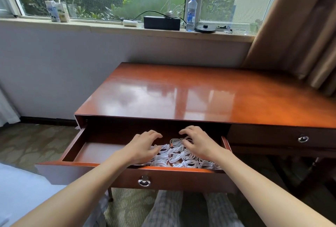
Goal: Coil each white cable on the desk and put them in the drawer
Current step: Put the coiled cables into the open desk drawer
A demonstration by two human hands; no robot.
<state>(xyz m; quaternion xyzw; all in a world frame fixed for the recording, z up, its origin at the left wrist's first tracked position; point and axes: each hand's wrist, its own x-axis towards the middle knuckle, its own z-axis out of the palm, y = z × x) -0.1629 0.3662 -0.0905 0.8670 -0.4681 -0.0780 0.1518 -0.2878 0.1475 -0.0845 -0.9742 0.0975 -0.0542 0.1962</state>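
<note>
Reaching into the open drawer, the left hand and right hand sit side by side over a heap of coiled white cables. The coils fill the right half of the drawer. The left half shows bare wood, probably because the coils were dropped where both arms reach most easily.

Both hands have their fingers arched and spread, with the tips down on the heap. The pose suggests pressing or settling the coils so that they lie below the rim and the drawer can slide in. No coil is visibly pinched. The palms hide what lies beneath them, so it cannot be told whether either hand has hold of a cable.

The desk shows no cable on the part of its glossy top that is in view, so the task appears close to done. Its right end runs out of the picture under the curtain, and any cable there would go unseen.

The back of the drawer is in deep shadow under the desk top. The number of coils cannot be counted, as they overlap and the wrists cover some. The ring pull hangs at the centre of the drawer front. On the window sill, the water bottle and black box are clear enough, but the thin white leads behind the box are too small to identify.
</note>
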